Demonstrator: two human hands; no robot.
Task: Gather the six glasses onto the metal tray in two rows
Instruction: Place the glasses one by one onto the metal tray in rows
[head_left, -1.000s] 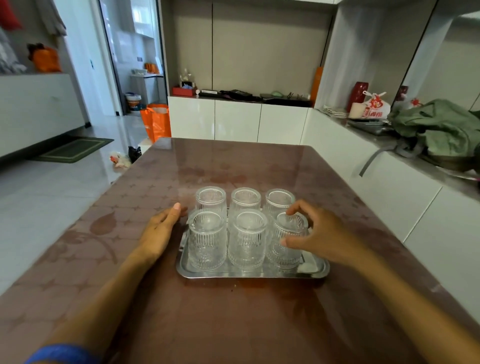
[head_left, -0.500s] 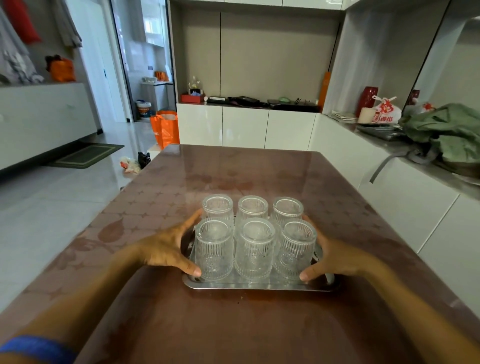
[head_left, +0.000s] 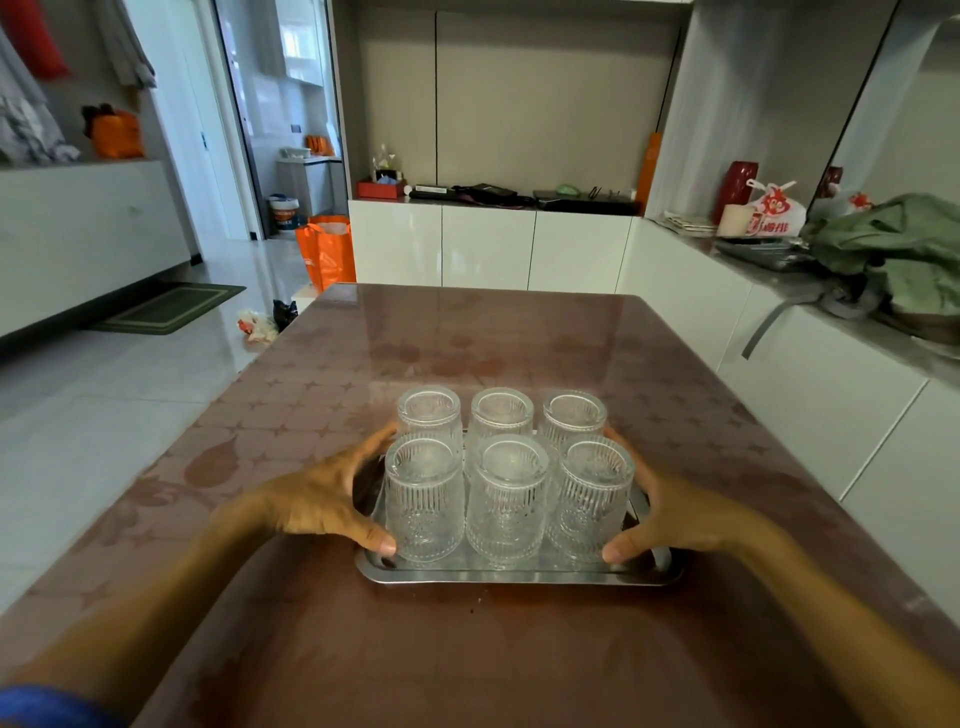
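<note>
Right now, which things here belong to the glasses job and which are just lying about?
Job: six glasses, metal tray, left hand and right hand cupping the group's sides.
Lying about: orange bag, green cloth, red vase, doormat.

Ribbed clear glass tumblers (head_left: 506, 499), shiny metal tray (head_left: 519, 574), glossy patterned tabletop (head_left: 467, 332) — gloss-white cabinet fronts (head_left: 488, 249)
</note>
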